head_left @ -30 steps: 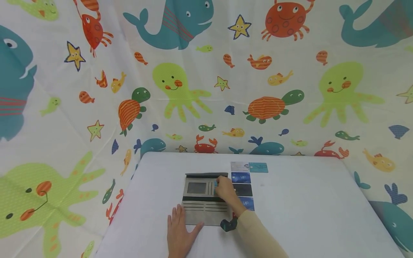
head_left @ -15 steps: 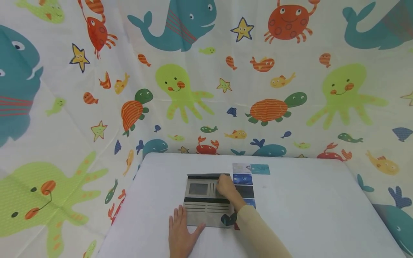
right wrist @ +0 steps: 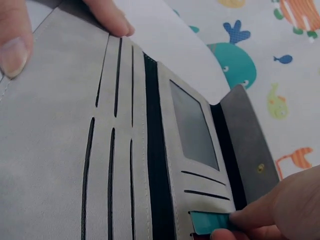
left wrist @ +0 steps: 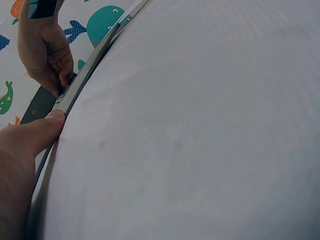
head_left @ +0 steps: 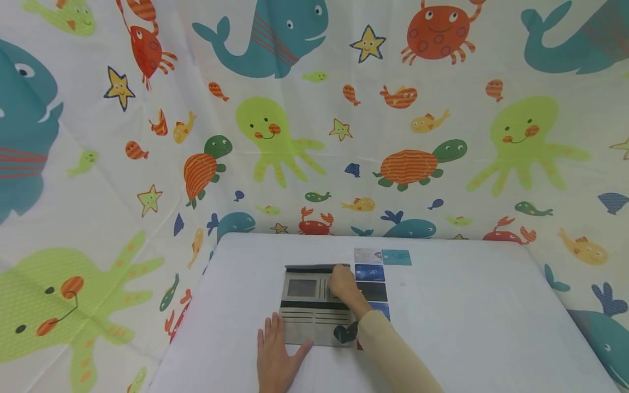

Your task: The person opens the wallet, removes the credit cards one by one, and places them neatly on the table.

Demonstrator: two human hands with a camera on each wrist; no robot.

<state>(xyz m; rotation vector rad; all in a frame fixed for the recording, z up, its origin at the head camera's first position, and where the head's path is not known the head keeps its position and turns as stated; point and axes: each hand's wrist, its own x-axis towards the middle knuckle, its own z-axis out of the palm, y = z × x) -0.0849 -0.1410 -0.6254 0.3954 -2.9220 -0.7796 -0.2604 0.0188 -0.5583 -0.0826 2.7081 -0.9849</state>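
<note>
A grey wallet [head_left: 318,330] lies unfolded on the white table, showing its slots and a clear window [right wrist: 195,125]. My right hand [head_left: 344,284] is at the wallet's upper right section. In the right wrist view its thumb and fingers pinch a teal card [right wrist: 205,222], which sits partly in a slot there. A sliver of something red [right wrist: 200,237] shows just beneath that card. My left hand [head_left: 276,355] rests with spread fingers along the wallet's lower left edge, and its thumb [left wrist: 50,122] lies at the near edge in the left wrist view.
Right of the wallet, cards lie in a column: a silver card [head_left: 367,255], a blue card [head_left: 369,273], a black card [head_left: 373,291] and another blue card [head_left: 380,310] partly behind the forearm. A teal card [head_left: 396,257] lies beside the silver one. A patterned curtain [head_left: 295,164] rises behind the table.
The teal card at my right fingers, visible in the head view a second ago, is now covered by the hand. My right wrist has turned slightly; my left hand stays on the wallet's edge.
</note>
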